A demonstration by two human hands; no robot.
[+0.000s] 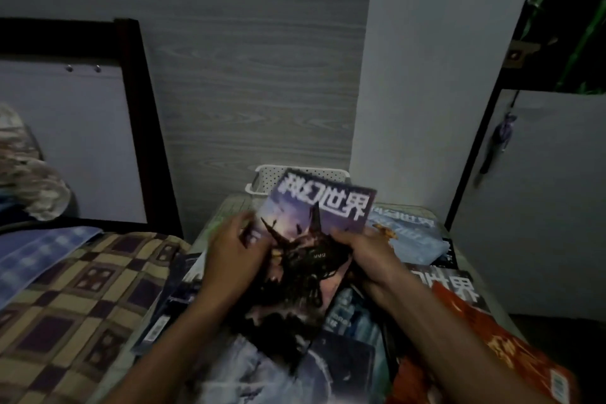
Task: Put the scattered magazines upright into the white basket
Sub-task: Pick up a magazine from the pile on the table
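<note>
Bed cover: a checked quilt (85, 298) in tan and dark purple lies at the left, its edge touching the low table.
Table: a small pale surface (226, 210) in the middle, strewn with magazines.
Left hand: the left hand (234, 252) has its fingers curled round the left edge of the purple magazine, thumb over the cover.
Held magazine: the purple magazine (311, 239) with a dark creature on its cover is tilted, top end lifted toward the far wall, spanning the gap between both hands; its lower corner overlaps the pile.
Basket: the white basket (265, 179), perforated, stands at the far end of the table against the grey wood-grain panel, directly behind the lifted top edge and partly hidden by it.
Right hand: the right hand (367, 252) pinches the magazine's right edge, thumb on the cover and fingers beneath.
Scattered magazines: a pale blue magazine (413, 236) lies flat just right of the right hand; an orange magazine (498, 348) lies under the right forearm; others, darker and blurred, lie beneath the held one.
</note>
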